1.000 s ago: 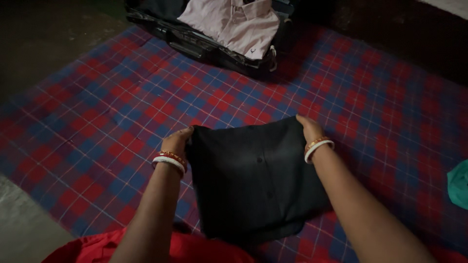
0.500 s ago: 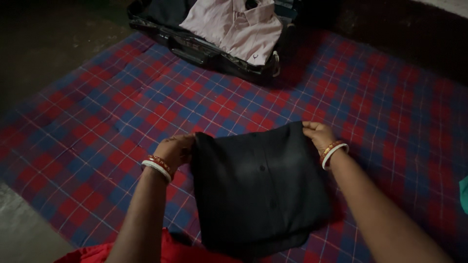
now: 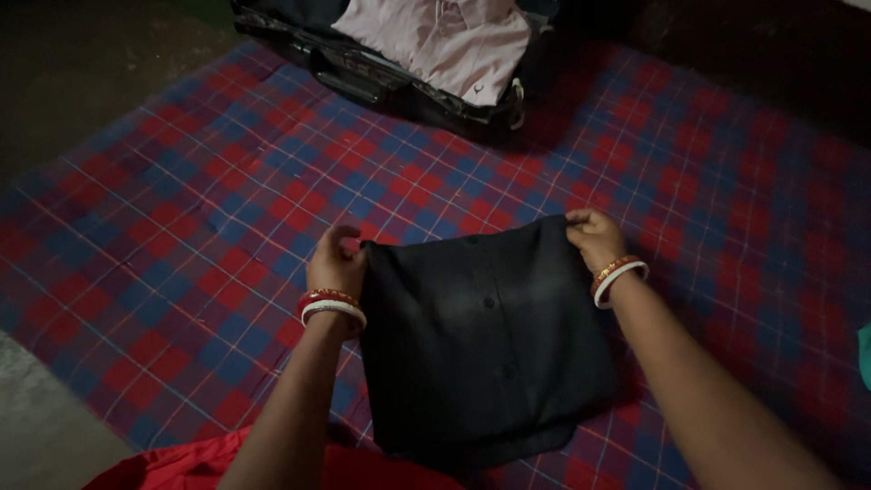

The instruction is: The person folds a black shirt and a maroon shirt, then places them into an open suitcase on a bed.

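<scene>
Checked blanket (image 3: 181, 209), red and blue, spread over the floor and filling most of my view. An open dark suitcase (image 3: 381, 82) sits at its far edge with a folded pale pink shirt (image 3: 445, 41) lying on top of the contents.

Folded black shirt (image 3: 481, 336) lies flat on the blanket, centre of view, button line running down the middle, well apart from the suitcase.

Left hand (image 3: 334, 265) holds the far left corner, grip pinching the cloth edge. Right hand (image 3: 594, 238) does the same at the far right corner, fingers pressed together on the fabric. Red and white bangles on both wrists.

My judgement: light, soft and limp; it would sag and unfold if lifted by one corner. Both far corners, or flat hands underneath, look the safest hold.

Red cloth (image 3: 181, 463) at the near edge.
</scene>
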